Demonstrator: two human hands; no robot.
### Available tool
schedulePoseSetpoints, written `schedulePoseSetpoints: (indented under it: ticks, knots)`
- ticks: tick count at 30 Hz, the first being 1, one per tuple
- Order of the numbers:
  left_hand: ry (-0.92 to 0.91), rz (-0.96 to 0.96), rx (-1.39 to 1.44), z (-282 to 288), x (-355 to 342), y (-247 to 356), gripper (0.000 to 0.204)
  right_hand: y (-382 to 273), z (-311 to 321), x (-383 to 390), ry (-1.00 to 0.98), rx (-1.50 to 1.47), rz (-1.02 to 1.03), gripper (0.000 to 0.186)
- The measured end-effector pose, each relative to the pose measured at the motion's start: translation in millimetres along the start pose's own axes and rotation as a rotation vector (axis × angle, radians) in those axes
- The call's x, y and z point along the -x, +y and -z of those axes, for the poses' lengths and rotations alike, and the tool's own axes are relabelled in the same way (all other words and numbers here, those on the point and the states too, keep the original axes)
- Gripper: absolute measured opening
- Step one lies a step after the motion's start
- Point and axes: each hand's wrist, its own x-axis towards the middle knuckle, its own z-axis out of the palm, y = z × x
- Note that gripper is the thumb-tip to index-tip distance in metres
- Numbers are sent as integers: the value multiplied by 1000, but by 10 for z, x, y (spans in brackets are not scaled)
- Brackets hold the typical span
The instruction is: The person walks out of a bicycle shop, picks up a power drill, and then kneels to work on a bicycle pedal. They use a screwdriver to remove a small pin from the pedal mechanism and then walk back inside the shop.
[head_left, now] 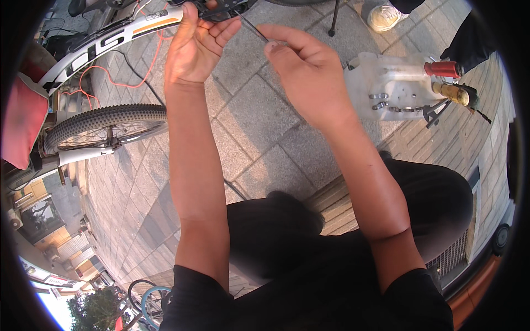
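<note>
A white bicycle frame (127,34) with black and orange markings reaches in from the upper left. At its end, by the upper edge, is a dark bicycle part (223,10), cut off by the picture's rim. My left hand (196,52) has its palm turned up under this part, thumb and curled fingers holding it from below. To the right, my right hand (309,71) is closed, with thumb and forefinger pinching a thin metal rod-shaped tool (253,25). The rod's far tip meets the dark part beside my left fingertips; its other end is hidden in my right hand.
A knobbly bicycle wheel (110,129) lies left, near red cable (113,83). At right, a translucent plastic tray (361,91) holds small metal pieces, a red cylinder (443,69) and a yellowish-handled tool (451,94). Another person's shoe (383,18) stands at the far right.
</note>
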Motion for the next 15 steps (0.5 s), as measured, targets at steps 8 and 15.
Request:
schedulePoseSetpoints:
  ticks: [8,15]
  knots:
    - [60,-43,-56,-112,-19,-61,50,133,-53,-44,94,31,83,29]
    - [71,-65,-54,-93,-21,-60,50,-44,-72,-30,93,-192,-65,29]
